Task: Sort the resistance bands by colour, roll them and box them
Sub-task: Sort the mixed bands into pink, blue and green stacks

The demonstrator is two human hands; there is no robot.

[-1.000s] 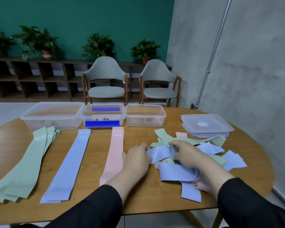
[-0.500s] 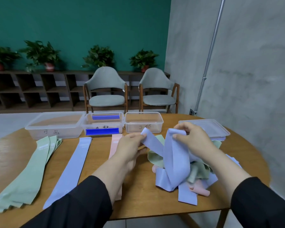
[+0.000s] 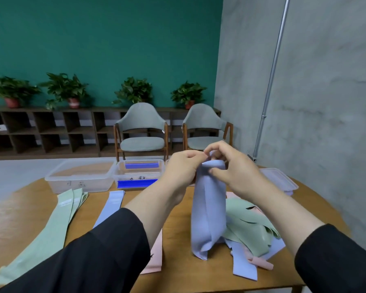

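A lavender-blue resistance band [image 3: 208,212] hangs in a long loop above the table, its lower end touching the mixed pile [image 3: 251,231] of green, blue and pink bands. My left hand [image 3: 183,168] and my right hand [image 3: 230,166] both pinch its top end. Sorted flat on the table lie green bands [image 3: 51,229] at the left, a blue band [image 3: 112,204] beside them and a pink band [image 3: 154,256] partly under my left sleeve. Three clear plastic boxes stand at the back: a large one [image 3: 80,176], a middle one [image 3: 138,173] with blue labels, a third hidden behind my hands.
Clear lids [image 3: 279,180] are stacked at the table's right rear. Two grey chairs [image 3: 143,132] stand beyond the round wooden table [image 3: 25,208]. A concrete wall rises close on the right.
Both hands lifted the blue band up out of the pile and came together at its top end; the band now hangs straight down. The camera view tilted upward.
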